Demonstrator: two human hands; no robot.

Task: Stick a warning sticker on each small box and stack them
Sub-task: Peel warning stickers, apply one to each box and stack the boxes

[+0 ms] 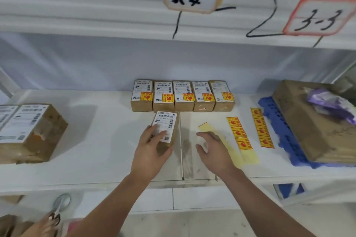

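Several small cardboard boxes [182, 96] stand in a row at the back of the white shelf [96, 140], each with a white shipping label and a yellow-red warning sticker. In front of the row lies one more small box [167, 127] with only a white label. My left hand [152, 146] grips this box, thumb on its label. My right hand [212, 148] hovers with relaxed fingers over a pale yellow backing strip [237, 148]. To the right lie two strips of warning stickers: a short one [239, 133] and a longer one [261, 128].
A larger labelled carton [30, 131] sits at the shelf's left end. At the right, a flat brown carton [308, 121] with a purple bag [331, 102] lies on a blue plastic grid [279, 131]. Handwritten signs hang on the shelf above.
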